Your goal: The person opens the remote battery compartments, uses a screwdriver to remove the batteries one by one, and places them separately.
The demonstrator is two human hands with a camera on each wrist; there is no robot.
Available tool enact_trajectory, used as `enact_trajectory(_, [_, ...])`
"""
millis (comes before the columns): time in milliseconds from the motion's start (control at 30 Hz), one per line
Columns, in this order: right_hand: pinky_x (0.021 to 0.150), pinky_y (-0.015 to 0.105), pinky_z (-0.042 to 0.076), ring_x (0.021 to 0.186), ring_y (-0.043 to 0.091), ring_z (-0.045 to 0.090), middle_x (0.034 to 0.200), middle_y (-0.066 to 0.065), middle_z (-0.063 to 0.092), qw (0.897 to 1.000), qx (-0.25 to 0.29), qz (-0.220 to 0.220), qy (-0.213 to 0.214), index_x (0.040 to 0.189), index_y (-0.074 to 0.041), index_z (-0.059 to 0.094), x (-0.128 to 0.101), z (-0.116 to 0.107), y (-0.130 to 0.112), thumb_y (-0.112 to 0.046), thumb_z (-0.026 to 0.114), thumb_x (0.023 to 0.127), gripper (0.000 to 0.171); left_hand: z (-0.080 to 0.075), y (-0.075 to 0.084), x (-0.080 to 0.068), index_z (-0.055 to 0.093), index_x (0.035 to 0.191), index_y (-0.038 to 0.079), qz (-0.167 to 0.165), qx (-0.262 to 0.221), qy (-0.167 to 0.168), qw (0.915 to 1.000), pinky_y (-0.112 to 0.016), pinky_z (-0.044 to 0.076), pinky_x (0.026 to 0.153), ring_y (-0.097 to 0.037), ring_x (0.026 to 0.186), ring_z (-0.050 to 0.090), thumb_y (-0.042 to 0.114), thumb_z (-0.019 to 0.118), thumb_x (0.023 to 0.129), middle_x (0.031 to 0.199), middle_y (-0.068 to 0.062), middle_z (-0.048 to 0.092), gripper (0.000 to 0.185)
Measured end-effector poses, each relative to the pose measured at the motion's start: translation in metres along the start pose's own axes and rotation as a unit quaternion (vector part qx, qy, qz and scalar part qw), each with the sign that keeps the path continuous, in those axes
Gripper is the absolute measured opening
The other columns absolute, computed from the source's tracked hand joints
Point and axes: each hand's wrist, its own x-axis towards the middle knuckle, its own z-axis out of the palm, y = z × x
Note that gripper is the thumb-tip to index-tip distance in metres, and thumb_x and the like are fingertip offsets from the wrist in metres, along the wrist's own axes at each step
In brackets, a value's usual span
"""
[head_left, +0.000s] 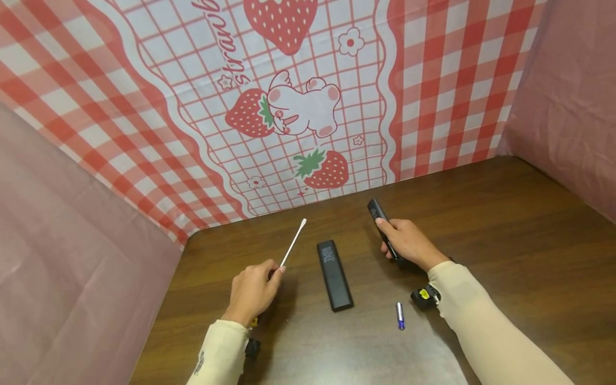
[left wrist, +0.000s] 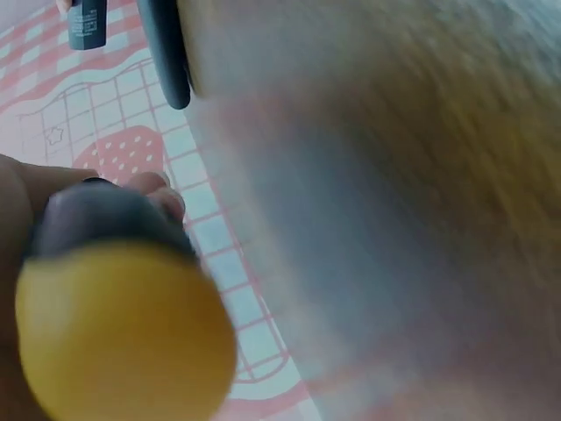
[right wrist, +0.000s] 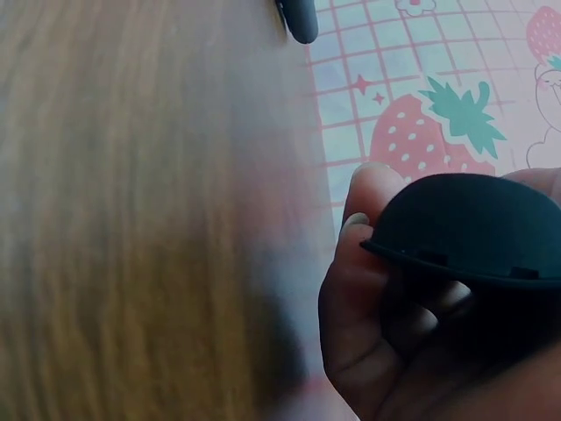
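The left hand (head_left: 252,291) pinches a light, bendy cotton swab (head_left: 294,242) by its near end. The right hand (head_left: 409,243) grips a rigid, smooth remote (head_left: 380,222); its battery cover (head_left: 334,275) lies between them on the desk (head_left: 505,230).

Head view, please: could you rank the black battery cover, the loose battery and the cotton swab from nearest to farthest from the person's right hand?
From the right hand, which grips a black remote:
1. Loose battery, on the table just below the hand, toward the person.
2. Black battery cover, lying flat at mid-table, to the hand's left.
3. Cotton swab, farthest left, pinched by the left hand.
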Motion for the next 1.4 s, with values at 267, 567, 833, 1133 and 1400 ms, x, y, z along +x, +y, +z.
enact_trajectory(267, [0.057,0.034,0.052,0.062,0.019,0.063,0.075,0.01,0.067,1.0,-0.001,0.003,-0.003,0.105,0.008,0.057,0.0,0.0,0.001,-0.051,0.041,0.106,0.06,-0.002,-0.005,-0.001,0.068,0.079,0.024,-0.047,0.008,-0.02,0.9987,-0.035,0.039,0.052,-0.011,0.056,0.048,0.036,0.068,0.094,0.062,0.012,0.054,0.02])
enact_trajectory(567, [0.057,0.034,0.052,0.061,0.019,0.064,0.074,0.011,0.067,1.0,0.002,0.001,-0.005,0.104,0.007,0.058,0.001,0.0,0.003,-0.051,0.041,0.105,0.06,-0.001,-0.01,-0.001,0.07,0.078,0.024,-0.087,0.029,-0.038,0.995,-0.039,0.042,0.054,-0.014,0.06,0.054,0.038,0.069,0.093,0.067,0.008,0.061,0.021])
enact_trajectory(833, [0.057,0.033,0.052,0.061,0.019,0.064,0.074,0.01,0.067,1.0,0.003,-0.003,-0.002,0.102,0.007,0.058,0.001,0.001,0.003,-0.05,0.04,0.106,0.061,0.0,-0.014,0.0,0.073,0.079,0.025,-0.135,0.042,-0.062,0.9881,-0.042,0.043,0.053,-0.021,0.064,0.061,0.042,0.068,0.092,0.071,0.004,0.065,0.022])
enact_trajectory(1133, [0.056,0.035,0.054,0.062,0.021,0.066,0.083,0.017,0.065,1.0,0.02,0.007,0.001,0.109,0.008,0.057,-0.001,-0.001,0.002,-0.048,0.043,0.106,0.059,-0.001,-0.015,0.002,0.074,0.078,0.028,-0.145,0.045,-0.088,0.9845,-0.042,0.042,0.053,-0.022,0.066,0.062,0.043,0.068,0.091,0.075,0.003,0.067,0.021])
enact_trajectory(1400, [0.056,0.037,0.056,0.062,0.023,0.069,0.084,0.019,0.062,1.0,0.015,0.005,0.003,0.113,0.008,0.058,0.0,-0.004,0.002,-0.042,0.048,0.105,0.052,-0.004,-0.017,0.002,0.069,0.07,0.026,-0.165,0.051,-0.12,0.9777,-0.042,0.04,0.051,-0.023,0.064,0.058,0.04,0.068,0.091,0.072,-0.001,0.063,0.026])
